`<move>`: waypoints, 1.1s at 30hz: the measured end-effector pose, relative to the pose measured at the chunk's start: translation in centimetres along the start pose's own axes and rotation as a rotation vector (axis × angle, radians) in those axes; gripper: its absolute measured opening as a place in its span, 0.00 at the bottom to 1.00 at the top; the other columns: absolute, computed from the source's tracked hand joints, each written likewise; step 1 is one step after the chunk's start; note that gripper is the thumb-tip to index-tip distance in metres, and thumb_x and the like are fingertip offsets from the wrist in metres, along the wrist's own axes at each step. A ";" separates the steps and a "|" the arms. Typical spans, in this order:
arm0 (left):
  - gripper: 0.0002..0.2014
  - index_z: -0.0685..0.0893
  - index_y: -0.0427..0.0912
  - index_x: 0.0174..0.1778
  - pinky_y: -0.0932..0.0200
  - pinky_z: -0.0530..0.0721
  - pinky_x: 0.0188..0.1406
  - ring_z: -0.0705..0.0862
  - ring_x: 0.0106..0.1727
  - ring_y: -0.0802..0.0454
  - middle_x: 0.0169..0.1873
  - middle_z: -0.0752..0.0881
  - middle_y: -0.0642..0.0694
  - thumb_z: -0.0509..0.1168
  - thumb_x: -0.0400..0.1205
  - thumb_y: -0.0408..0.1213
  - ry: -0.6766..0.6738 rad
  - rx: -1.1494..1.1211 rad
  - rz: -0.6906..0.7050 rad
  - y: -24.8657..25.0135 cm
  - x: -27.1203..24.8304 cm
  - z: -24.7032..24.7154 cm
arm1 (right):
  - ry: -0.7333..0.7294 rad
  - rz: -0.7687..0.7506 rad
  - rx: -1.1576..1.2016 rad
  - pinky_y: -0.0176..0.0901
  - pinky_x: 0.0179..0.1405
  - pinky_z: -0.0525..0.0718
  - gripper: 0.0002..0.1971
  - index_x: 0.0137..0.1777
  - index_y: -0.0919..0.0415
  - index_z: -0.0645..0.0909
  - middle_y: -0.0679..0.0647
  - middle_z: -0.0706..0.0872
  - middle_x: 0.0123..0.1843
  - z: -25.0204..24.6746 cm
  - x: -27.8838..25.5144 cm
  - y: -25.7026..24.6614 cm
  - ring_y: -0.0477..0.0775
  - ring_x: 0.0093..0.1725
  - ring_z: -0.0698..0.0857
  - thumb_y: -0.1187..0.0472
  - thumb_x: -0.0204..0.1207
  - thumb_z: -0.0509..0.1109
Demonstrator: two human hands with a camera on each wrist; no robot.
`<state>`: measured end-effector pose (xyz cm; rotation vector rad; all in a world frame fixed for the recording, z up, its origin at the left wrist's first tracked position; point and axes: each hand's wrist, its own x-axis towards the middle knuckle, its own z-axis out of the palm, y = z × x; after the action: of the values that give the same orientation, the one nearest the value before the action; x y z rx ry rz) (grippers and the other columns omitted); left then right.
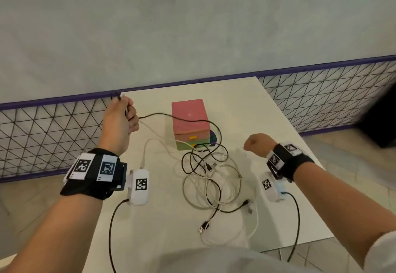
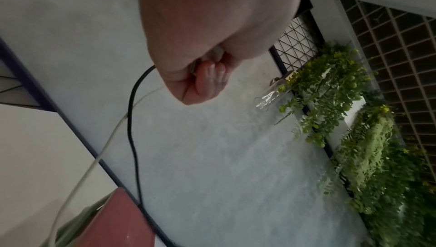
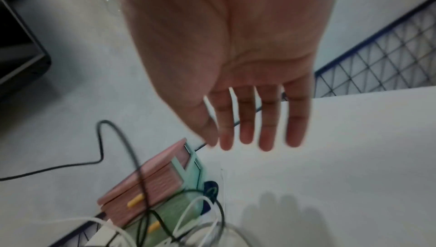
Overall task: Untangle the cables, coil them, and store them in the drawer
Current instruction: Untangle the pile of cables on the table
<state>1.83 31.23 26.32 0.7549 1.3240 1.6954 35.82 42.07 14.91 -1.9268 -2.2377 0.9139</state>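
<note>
Cable tangle sits btwn my hands, front of drawer box. Left hand fists black + white ends up-left; right hand, fingers straight, empty, nearer.

Tangled cables crowd the drawer box front; bare table lies open to its right.

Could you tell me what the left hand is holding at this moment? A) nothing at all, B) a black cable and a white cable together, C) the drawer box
B: the left hand has its grip closed on a black cable and a white cable, both trailing down toward the table.
</note>
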 end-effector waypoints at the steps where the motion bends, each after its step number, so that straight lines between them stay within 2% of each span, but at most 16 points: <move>1: 0.14 0.72 0.46 0.35 0.68 0.54 0.15 0.63 0.15 0.60 0.17 0.69 0.55 0.51 0.87 0.39 0.001 0.021 -0.006 -0.3 0.0 -0.2 | 0.041 -0.018 0.078 0.40 0.46 0.78 0.08 0.52 0.65 0.85 0.62 0.87 0.51 0.5 -0.6 0.7 0.63 0.55 0.86 0.62 0.77 0.68; 3: 0.13 0.72 0.46 0.36 0.71 0.55 0.15 0.64 0.14 0.60 0.18 0.69 0.55 0.51 0.87 0.39 -0.002 0.057 -0.023 -0.9 -0.2 -0.1 | 0.056 -0.079 0.202 0.35 0.33 0.76 0.06 0.42 0.61 0.83 0.58 0.85 0.39 1.5 -2.3 1.1 0.58 0.37 0.85 0.68 0.76 0.65; 5: 0.13 0.73 0.46 0.37 0.72 0.57 0.15 0.64 0.15 0.59 0.19 0.69 0.54 0.51 0.87 0.38 -0.019 0.106 -0.038 -1.4 -0.6 0.1 | -0.037 -0.157 0.205 0.35 0.35 0.78 0.06 0.41 0.59 0.83 0.55 0.84 0.37 2.7 -3.9 0.9 0.49 0.32 0.80 0.68 0.75 0.65; 8: 0.12 0.74 0.45 0.38 0.70 0.59 0.15 0.64 0.16 0.58 0.20 0.70 0.53 0.52 0.87 0.37 -0.085 0.174 -0.053 -2.1 -1.5 0.8 | -0.204 -0.299 -0.037 0.40 0.50 0.80 0.08 0.46 0.60 0.86 0.50 0.84 0.41 5.1 -5.4 0.4 0.49 0.42 0.81 0.65 0.75 0.65; 9: 0.12 0.75 0.45 0.38 0.70 0.59 0.16 0.64 0.16 0.58 0.20 0.70 0.53 0.52 0.87 0.38 -0.101 0.198 -0.054 -2.3 -1.8 1.1 | -0.260 -0.334 -0.128 0.40 0.52 0.79 0.09 0.49 0.61 0.87 0.51 0.85 0.43 6.0 -5.6 0.4 0.50 0.45 0.82 0.64 0.74 0.65; 11: 0.12 0.76 0.45 0.39 0.69 0.59 0.16 0.64 0.16 0.58 0.20 0.71 0.53 0.53 0.88 0.38 -0.115 0.252 -0.049 -2.8 -2.5 1.7 | -0.385 -0.354 -0.285 0.39 0.54 0.78 0.13 0.55 0.62 0.86 0.56 0.87 0.52 7.6 -5.7 0.5 0.57 0.53 0.84 0.65 0.72 0.67; 13: 0.12 0.76 0.44 0.40 0.68 0.60 0.17 0.65 0.17 0.58 0.21 0.72 0.52 0.53 0.88 0.39 -0.129 0.290 -0.050 -3.3 -3.0 1.9 | -0.462 -0.369 -0.427 0.44 0.58 0.77 0.18 0.61 0.64 0.81 0.60 0.82 0.63 9.0 -5.8 1.0 0.62 0.62 0.81 0.64 0.71 0.71; 15: 0.12 0.76 0.43 0.42 0.67 0.60 0.17 0.65 0.18 0.57 0.23 0.72 0.50 0.53 0.88 0.39 -0.151 0.307 -0.062 -3.8 -3.4 1.8 | -0.408 -0.431 -0.554 0.49 0.58 0.76 0.20 0.65 0.62 0.76 0.59 0.79 0.65 9.9 -6.2 1.5 0.63 0.63 0.78 0.62 0.73 0.70; 17: 0.12 0.76 0.42 0.42 0.66 0.61 0.17 0.66 0.19 0.56 0.24 0.72 0.48 0.52 0.88 0.39 -0.155 0.314 -0.078 -4.2 -3.7 1.6 | -0.299 -0.483 -0.636 0.53 0.56 0.75 0.19 0.67 0.62 0.72 0.60 0.80 0.64 10.6 -6.5 1.7 0.64 0.63 0.77 0.61 0.77 0.65; 20: 0.13 0.76 0.45 0.40 0.66 0.64 0.18 0.67 0.22 0.54 0.23 0.76 0.51 0.52 0.88 0.40 -0.141 0.270 -0.063 -3.2 -3.5 1.5 | -0.224 -0.514 -0.689 0.55 0.52 0.77 0.23 0.75 0.62 0.63 0.63 0.78 0.64 11.4 -6.9 1.8 0.66 0.61 0.78 0.65 0.80 0.59; 22: 0.14 0.76 0.47 0.40 0.64 0.67 0.21 0.69 0.23 0.55 0.25 0.80 0.53 0.51 0.88 0.41 -0.146 0.195 0.033 -0.4 -2.9 1.9 | -0.196 -0.497 -0.666 0.55 0.50 0.79 0.23 0.75 0.62 0.62 0.63 0.77 0.64 11.3 -6.9 2.0 0.67 0.59 0.80 0.64 0.80 0.59; 24: 0.13 0.75 0.47 0.40 0.64 0.67 0.22 0.70 0.22 0.56 0.28 0.83 0.53 0.50 0.88 0.41 -0.144 0.080 0.195 3.8 -2.6 2.5 | -0.204 -0.442 -0.594 0.55 0.49 0.79 0.20 0.72 0.64 0.65 0.62 0.74 0.66 11.0 -7.0 2.1 0.67 0.58 0.81 0.61 0.81 0.59; 26: 0.12 0.74 0.47 0.42 0.64 0.65 0.22 0.69 0.22 0.56 0.30 0.83 0.52 0.50 0.88 0.41 -0.125 -0.045 0.362 7.9 -2.8 2.8 | -0.216 -0.402 -0.564 0.54 0.52 0.80 0.18 0.68 0.66 0.69 0.62 0.74 0.67 11.0 -7.0 2.2 0.66 0.59 0.81 0.60 0.81 0.59; 28: 0.11 0.74 0.47 0.42 0.63 0.63 0.22 0.68 0.23 0.56 0.29 0.82 0.53 0.51 0.88 0.42 -0.127 -0.119 0.450 9.7 -2.9 2.6 | -0.234 -0.386 -0.557 0.52 0.52 0.80 0.17 0.67 0.66 0.71 0.64 0.74 0.66 11.2 -6.9 2.1 0.64 0.60 0.81 0.62 0.79 0.60; 31: 0.12 0.76 0.49 0.40 0.64 0.62 0.20 0.66 0.22 0.57 0.27 0.80 0.55 0.52 0.87 0.42 -0.142 -0.067 0.325 7.7 -3.3 2.4 | -0.289 -0.366 -0.573 0.49 0.46 0.76 0.19 0.65 0.67 0.71 0.64 0.74 0.65 11.0 -7.0 0.9 0.65 0.61 0.80 0.68 0.74 0.63; 33: 0.12 0.77 0.49 0.39 0.64 0.63 0.19 0.67 0.22 0.57 0.26 0.80 0.55 0.52 0.87 0.41 -0.127 0.039 0.244 5.3 -3.7 2.5 | -0.226 -0.427 -0.560 0.49 0.43 0.75 0.15 0.60 0.68 0.74 0.64 0.76 0.62 10.3 -7.4 -0.9 0.66 0.58 0.81 0.66 0.74 0.62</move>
<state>4.36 28.64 32.20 1.0655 1.2189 1.7817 32.50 31.18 9.27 -1.4235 -3.1289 0.4968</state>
